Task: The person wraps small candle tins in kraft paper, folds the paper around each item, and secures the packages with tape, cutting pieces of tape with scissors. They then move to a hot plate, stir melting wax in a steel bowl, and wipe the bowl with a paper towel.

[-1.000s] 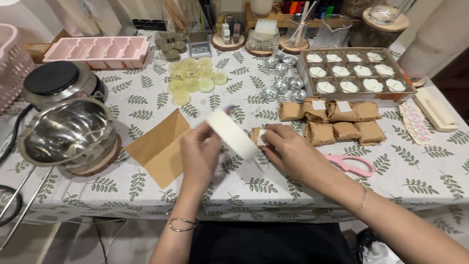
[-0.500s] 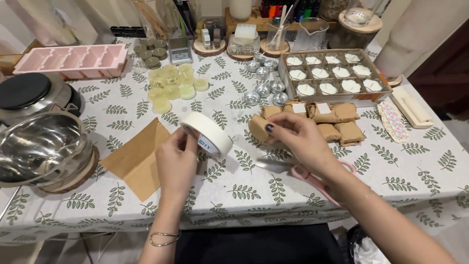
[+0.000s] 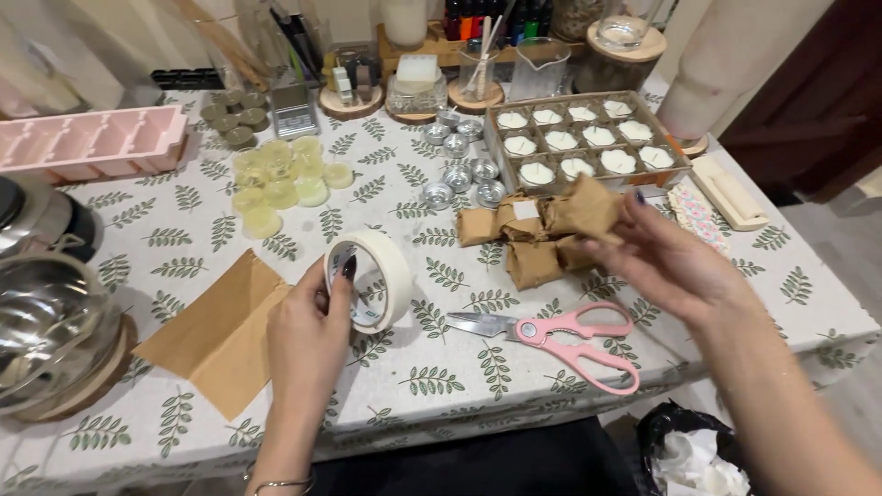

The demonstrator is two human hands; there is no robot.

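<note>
My left hand (image 3: 308, 335) grips a cream roll of masking tape (image 3: 377, 276), held upright just above the leaf-print tablecloth. My right hand (image 3: 675, 262) is lifted to the right and holds a small parcel wrapped in brown paper (image 3: 588, 207). Below and left of it several more brown wrapped parcels (image 3: 519, 239) lie in a cluster. Pink-handled scissors (image 3: 560, 335) rest on the cloth between my hands. A sheet of brown paper (image 3: 220, 335) lies left of my left hand.
A tray of white candles (image 3: 583, 138) and small metal cups (image 3: 459, 170) sit behind the parcels. Pale yellow wax discs (image 3: 280, 184), a pink mould (image 3: 87, 142) and a steel bowl (image 3: 41, 326) are at the left. Jars crowd the back edge; a bin bag (image 3: 684, 450) sits lower right.
My right hand has lifted away from the tape and moved right, now holding a brown wrapped parcel. My left hand has lowered the tape roll and turned it upright. The scissors are uncovered.
</note>
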